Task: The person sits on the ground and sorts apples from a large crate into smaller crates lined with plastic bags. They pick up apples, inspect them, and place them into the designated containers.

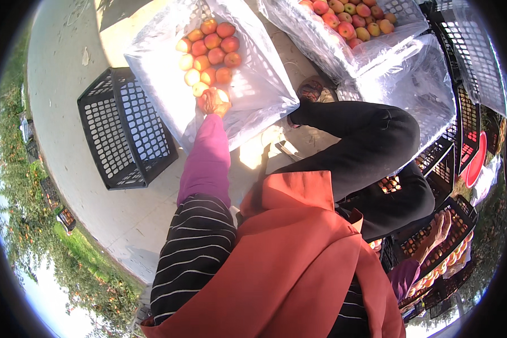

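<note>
My left hand (214,102) is inside a crate lined with clear plastic film (253,95), its fingers curled at an apple (223,95) at the near end of the rows. Ahead of it, several red-yellow apples (208,50) lie close together on the film. My fingers partly cover the apples beneath them. Off to the right, my right hand (437,234) has its fingers extended and holds nothing. It is over or beside a black plastic crate full of apples (452,222); whether it touches the crate is unclear.
A black perforated crate (126,131) sits left of the lined one on the concrete floor (76,126). Another film-lined crate holds apples (359,21) at upper right, with plastic liner (405,80) near my bent leg (363,131). A red basin (476,160) stands far right; fruit trees (21,203) border the left.
</note>
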`<control>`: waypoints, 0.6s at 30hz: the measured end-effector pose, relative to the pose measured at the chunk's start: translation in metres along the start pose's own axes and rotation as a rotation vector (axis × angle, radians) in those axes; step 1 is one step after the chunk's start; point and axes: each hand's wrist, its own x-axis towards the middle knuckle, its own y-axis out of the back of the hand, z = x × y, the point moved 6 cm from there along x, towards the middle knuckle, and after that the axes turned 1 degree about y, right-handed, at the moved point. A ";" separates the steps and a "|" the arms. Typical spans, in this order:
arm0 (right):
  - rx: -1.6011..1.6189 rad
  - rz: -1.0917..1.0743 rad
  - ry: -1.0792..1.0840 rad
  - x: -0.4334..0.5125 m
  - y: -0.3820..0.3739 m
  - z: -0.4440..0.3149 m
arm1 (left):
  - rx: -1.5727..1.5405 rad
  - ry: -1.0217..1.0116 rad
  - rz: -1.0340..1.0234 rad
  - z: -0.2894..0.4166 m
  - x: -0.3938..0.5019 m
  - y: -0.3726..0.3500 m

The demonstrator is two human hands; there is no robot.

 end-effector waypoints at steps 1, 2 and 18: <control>-0.026 0.005 -0.004 -0.014 0.010 0.008 | 0.048 -0.075 0.042 0.006 0.001 -0.003; -0.009 0.001 -0.025 -0.028 0.018 0.017 | 0.156 -0.124 0.007 0.008 0.005 -0.010; 0.177 0.263 -0.551 -0.212 0.056 0.147 | 0.148 -0.511 0.136 0.130 -0.006 0.007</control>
